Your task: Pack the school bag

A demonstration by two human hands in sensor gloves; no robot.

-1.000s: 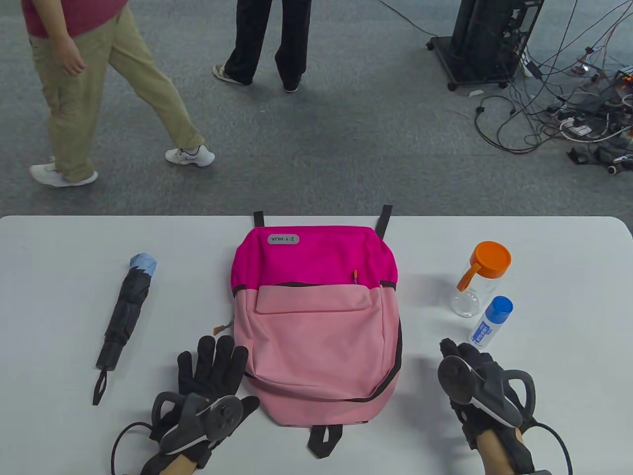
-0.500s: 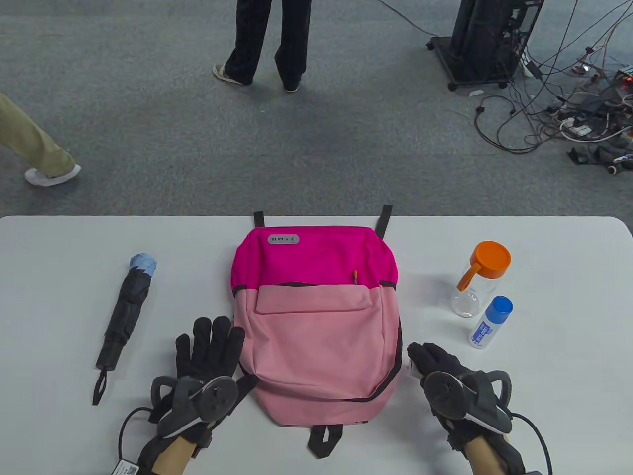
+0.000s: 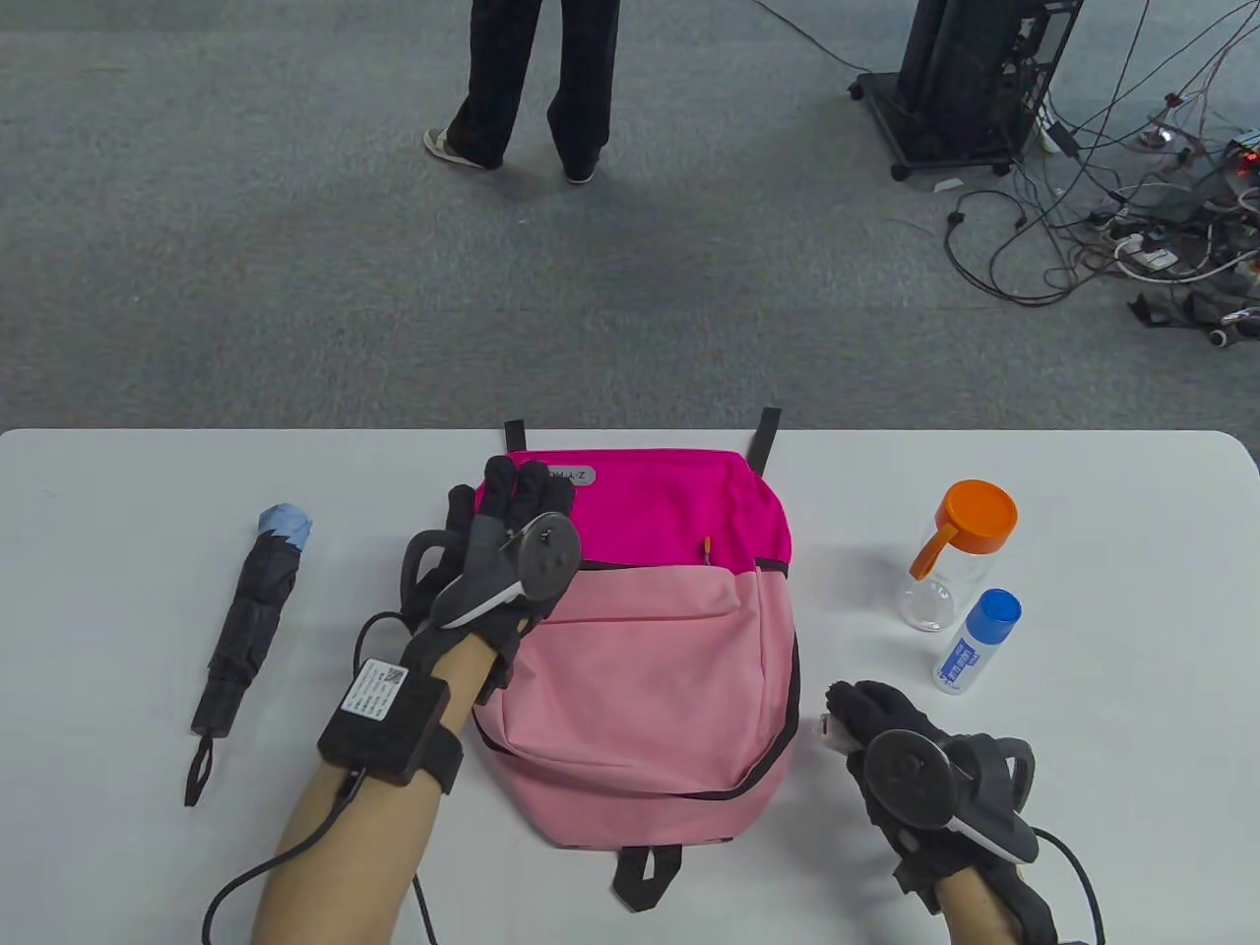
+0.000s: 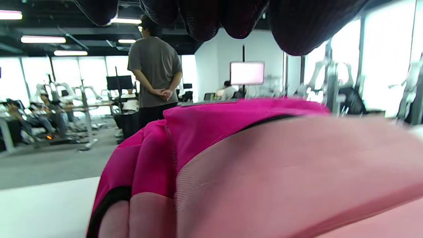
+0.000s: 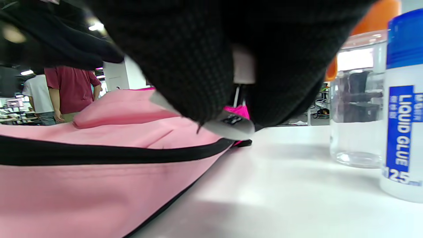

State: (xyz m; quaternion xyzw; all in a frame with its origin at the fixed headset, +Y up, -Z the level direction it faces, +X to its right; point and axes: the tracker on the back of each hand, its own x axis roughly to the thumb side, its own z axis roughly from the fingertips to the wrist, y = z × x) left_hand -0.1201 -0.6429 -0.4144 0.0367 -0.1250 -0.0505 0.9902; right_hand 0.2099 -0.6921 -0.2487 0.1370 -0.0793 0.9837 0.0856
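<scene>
A pink and magenta backpack (image 3: 640, 669) lies flat in the middle of the white table (image 3: 1083, 807), top end away from me. My left hand (image 3: 504, 489) is stretched out, fingers extended over the bag's magenta top left corner. In the left wrist view its fingertips (image 4: 205, 19) hang above the fabric (image 4: 264, 165); I cannot tell if they touch it. My right hand (image 3: 837, 714) is at the bag's right edge and pinches a small grey zipper pull (image 5: 231, 125), seen as a pale bit (image 3: 821, 728) in the table view. The black zip line (image 5: 99, 153) runs along the bag's side.
A folded black umbrella (image 3: 246, 620) lies left of the bag. A clear bottle with an orange lid (image 3: 950, 561) and a blue-capped liquid glue bottle (image 3: 975, 640) stand to the right, close to my right hand. A person (image 3: 536, 79) stands beyond the table.
My left hand moved from the table by the bag's lower left corner up to its top left corner. My right hand moved left to the bag's right edge and took the zipper pull.
</scene>
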